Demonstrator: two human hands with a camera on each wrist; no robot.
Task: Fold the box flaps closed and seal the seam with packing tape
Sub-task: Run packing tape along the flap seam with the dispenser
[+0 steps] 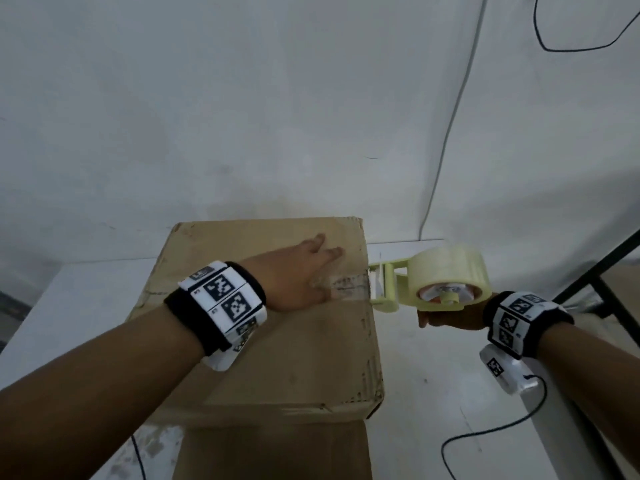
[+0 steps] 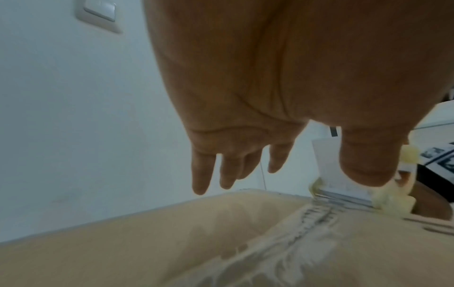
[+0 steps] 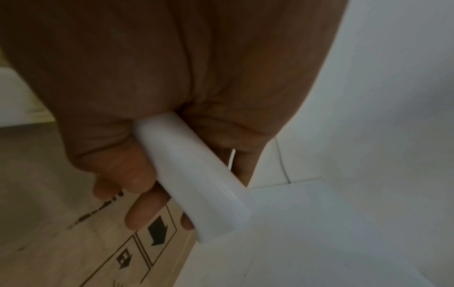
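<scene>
Nearest the lens, at 7 o'clock: left forearm with marker-covered wristband (image 1: pixel 221 303), reaching toward 1 o'clock over the cardboard box (image 1: pixel 277 358). Left hand (image 1: pixel 294 275) laid flat on the box top, fingers (image 1: pixel 323 242) straight and spread, gripping nothing; thumb pressing down the clear tape strip (image 1: pixel 349 284) close to the box's right edge. Box flaps folded shut; box standing on the white table (image 1: pixel 415 341), a second carton (image 1: pixel 273 452) in front of it at 6 o'clock.

At 3 o'clock of the left hand, just off the box's right edge: pale yellow tape dispenser (image 1: pixel 436 282), roll (image 1: pixel 450 268) uppermost, mouth touching or all but touching the box corner. Right hand (image 1: pixel 446 320) beneath it, fingers clenched round the dispenser handle (image 3: pixel 196 184), as confirmed in the right wrist view.

Key relation: tape running along the seam from 9 to 3 o'clock, long axis in line with the dispenser; strip already spanning to the right edge, uncut. Right hand nearer the free end, left hand anchoring the laid length.

Judged stage: seam largely taped; remaining step probably carrying the tape down over the right side and tearing it on the blade. Likely risk: strip lifting if thumb pressure slackens during the tear.
</scene>
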